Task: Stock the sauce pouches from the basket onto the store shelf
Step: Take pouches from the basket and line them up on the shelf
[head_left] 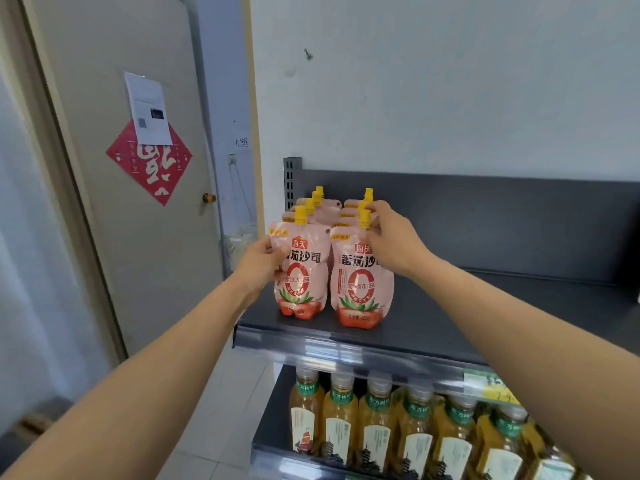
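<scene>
- Nearest, lower tier: tea bottles lined up side by side, yellow price tag on the rail above them.
- Dark shelf above: pink sauce pouches upright in two rows at its left end, rows just beside each other.
- Left grip: narrow, pinches left edge of front-left pouch, thumb on its face.
- Right grip: narrow, pinches top of front-right pouch by its yellow cap.
- Behind both front ones: more of the same, only tops and caps showing, running back toward the rear panel.
- Far left: door with red diamond paper and white sheet taped over it.
</scene>
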